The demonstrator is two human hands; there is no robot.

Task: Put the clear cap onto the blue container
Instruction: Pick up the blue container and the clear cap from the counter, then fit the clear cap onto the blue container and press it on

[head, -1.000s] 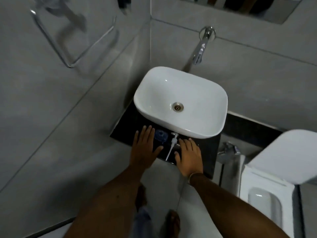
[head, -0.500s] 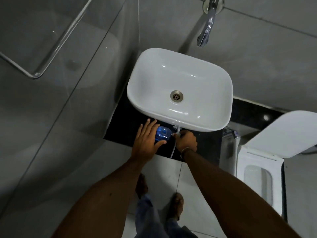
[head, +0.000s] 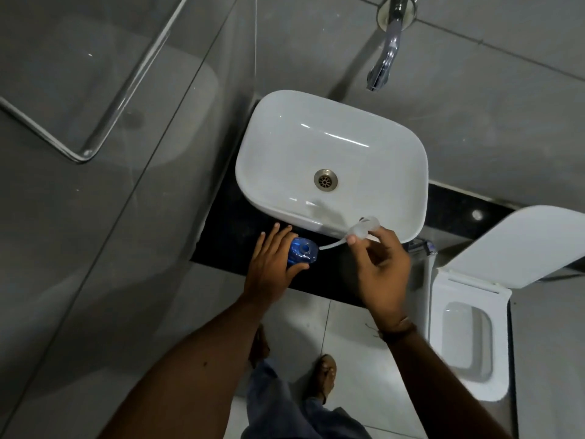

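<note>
A blue container (head: 302, 250) stands on the black counter (head: 228, 236) in front of the sink, its open neck facing up. My left hand (head: 273, 267) wraps around its left side, thumb at its front. My right hand (head: 378, 264) is raised to the right of it and pinches a clear cap (head: 362, 228) with a thin white tube (head: 330, 244) hanging from it. The tube's free end points toward the container, ending just right of it. The cap hovers above the sink's front rim, apart from the container.
A white basin (head: 332, 147) sits on the counter under a chrome wall tap (head: 384, 58). A white toilet with raised lid (head: 468, 331) stands to the right. A glass panel with a chrome rail (head: 95, 99) is on the left. My feet are on the tiled floor below.
My right hand has lifted the clear cap with its tube off the counter and moved it up and right. My left hand stays on the blue container.
</note>
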